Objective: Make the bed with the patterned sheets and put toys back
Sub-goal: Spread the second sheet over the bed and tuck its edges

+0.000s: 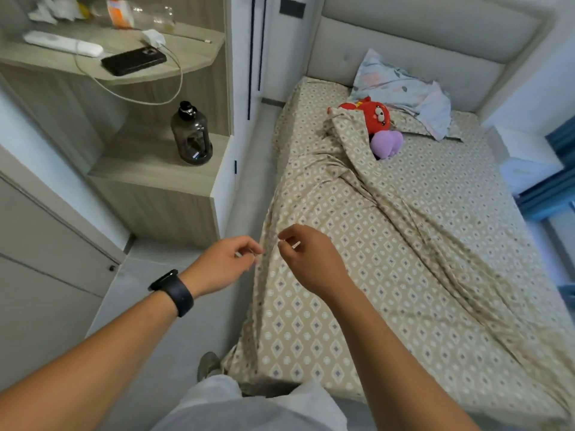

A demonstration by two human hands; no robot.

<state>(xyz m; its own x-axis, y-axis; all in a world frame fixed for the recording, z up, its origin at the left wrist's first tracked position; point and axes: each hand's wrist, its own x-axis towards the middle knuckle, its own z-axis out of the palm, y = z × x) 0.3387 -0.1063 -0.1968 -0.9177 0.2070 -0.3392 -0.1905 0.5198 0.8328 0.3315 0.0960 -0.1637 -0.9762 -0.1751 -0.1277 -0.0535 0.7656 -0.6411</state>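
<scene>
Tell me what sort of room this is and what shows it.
A small bedroom, most likely. A bed with a grey padded headboard carries a beige diamond-patterned sheet, a pale floral pillow and a red plush toy; light wooden bedside shelves stand alongside.

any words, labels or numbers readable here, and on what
None can be read.
Bottle lying on the top shelf: orange label, print too blurred.
Dark jug: small white sticker near its base, too small.
Phone: no text visible.
Watch: face turned away.
</scene>
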